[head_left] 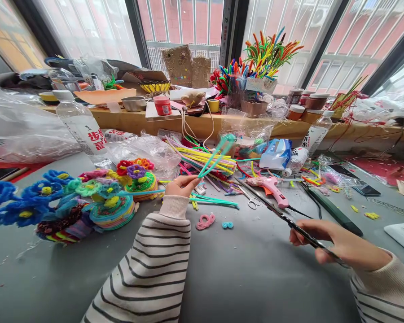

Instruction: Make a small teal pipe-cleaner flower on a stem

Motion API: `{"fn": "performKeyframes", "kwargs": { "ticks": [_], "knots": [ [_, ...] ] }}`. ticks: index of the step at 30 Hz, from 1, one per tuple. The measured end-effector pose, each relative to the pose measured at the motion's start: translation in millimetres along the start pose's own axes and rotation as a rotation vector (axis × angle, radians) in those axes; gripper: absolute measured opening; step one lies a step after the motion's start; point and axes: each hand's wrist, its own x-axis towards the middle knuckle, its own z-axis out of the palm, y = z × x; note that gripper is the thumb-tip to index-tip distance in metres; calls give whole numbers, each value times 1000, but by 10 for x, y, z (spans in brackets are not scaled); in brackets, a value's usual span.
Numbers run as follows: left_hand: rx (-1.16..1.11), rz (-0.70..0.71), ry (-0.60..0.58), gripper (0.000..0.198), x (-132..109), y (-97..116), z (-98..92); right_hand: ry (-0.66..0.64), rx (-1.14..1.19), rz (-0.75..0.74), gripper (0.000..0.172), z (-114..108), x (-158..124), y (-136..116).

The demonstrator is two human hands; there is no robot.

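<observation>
My left hand (181, 185) is closed in a pinch on turquoise pipe cleaners (212, 162), which point up and away over the pile and are blurred at the far end. More turquoise pipe cleaners (215, 202) lie on the table beside that wrist. My right hand (336, 242) grips a long, thin, dark shiny tool (283, 217), whose narrow end reaches toward the scissors (252, 199) and the pink glue gun (272, 187); its kind is not clear. Between the hands lie a coiled pink pipe-cleaner piece (205, 221) and a small blue coiled piece (227, 225).
Pipe-cleaner flowers in round pots (112, 211) stand at left. Behind are a heap of yellow and pink pipe cleaners (205, 157), plastic bags and water bottles (84, 128). A dark green bar-shaped object (336, 211) and a phone (366, 188) lie at right. Craft supplies crowd the ledge (148, 117).
</observation>
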Motion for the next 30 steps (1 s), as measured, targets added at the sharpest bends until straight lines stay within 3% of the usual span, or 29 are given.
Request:
{"fn": "performKeyframes", "kwargs": {
  "ticks": [2,5,9,12,15,18,20,24,30],
  "knots": [
    [-201,-165,-115,34,-7,33,12,112,-216,83,33,42,38,34],
    [-358,-315,-238,36,-38,96,36,291,-500,118,30,106,111,142],
    [-396,-365,-398,28,-83,159,55,319,-589,141,23,98,140,214],
    [-373,-367,-475,23,-102,170,65,357,-571,109,21,61,178,10],
    [-353,-356,-534,18,-125,179,81,495,-434,15,23,119,376,-383],
    [-290,-330,-613,12,-161,208,95,676,-83,-188,25,298,723,-729],
    [-261,-315,-673,10,-185,227,102,679,85,-268,28,434,944,-841],
    [-268,-312,-728,12,-207,227,111,668,232,-279,29,602,1162,-823],
    [-293,-440,-764,25,-199,230,102,582,508,-233,31,642,1193,-705]
  ]
}}
